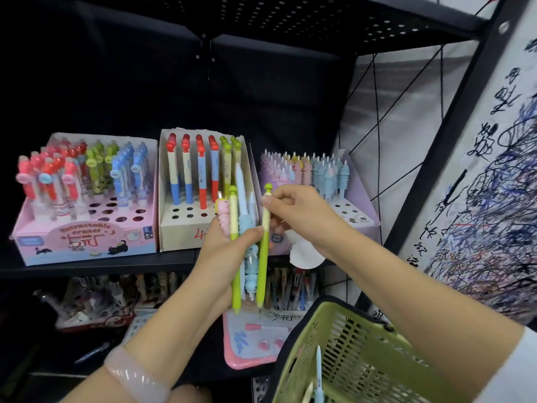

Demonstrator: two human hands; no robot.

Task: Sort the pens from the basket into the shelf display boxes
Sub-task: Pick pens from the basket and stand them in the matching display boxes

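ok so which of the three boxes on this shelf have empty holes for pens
All three have free holes in their front rows: the pink eraser box, the beige middle box below its red-topped pens, and the lilac right box at its front right corner. Back rows are packed.

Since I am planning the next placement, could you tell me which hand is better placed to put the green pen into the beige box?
The right hand: its fingers already pinch the top of the green pen, apart from the bundle. The left hand is busy gripping the other pens. The beige box stands just behind.
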